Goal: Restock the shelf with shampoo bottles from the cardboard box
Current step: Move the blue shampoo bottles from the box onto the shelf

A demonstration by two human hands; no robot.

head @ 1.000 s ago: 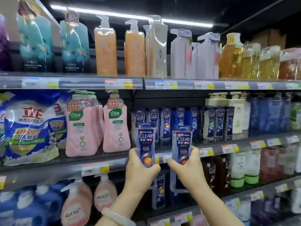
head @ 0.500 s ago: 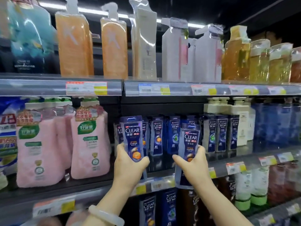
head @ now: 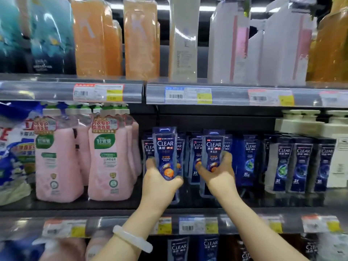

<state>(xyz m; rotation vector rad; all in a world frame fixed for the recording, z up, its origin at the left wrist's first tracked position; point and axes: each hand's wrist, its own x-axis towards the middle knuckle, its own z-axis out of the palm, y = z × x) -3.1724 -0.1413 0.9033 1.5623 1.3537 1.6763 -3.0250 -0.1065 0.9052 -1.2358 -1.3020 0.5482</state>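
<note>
My left hand point(head: 159, 182) grips a dark blue CLEAR shampoo bottle point(head: 165, 147) upright by its lower part. My right hand point(head: 219, 176) grips a second blue CLEAR shampoo bottle point(head: 213, 146) the same way. Both bottles stand over the middle shelf point(head: 282, 202), in front of a row of matching blue CLEAR bottles point(head: 250, 157). The bottoms of both held bottles are hidden by my hands. The cardboard box is out of view.
Pink pump bottles point(head: 109, 159) crowd the shelf left of my hands. Darker CLEAR bottles point(head: 303, 162) and white pump bottles point(head: 337, 140) stand to the right. The shelf above point(head: 226, 95) carries tall orange and white bottles. A price-tag rail point(head: 192, 225) runs under my wrists.
Both hands have moved forward and up into the middle shelf with their bottles. The view has come closer to the shelf.
</note>
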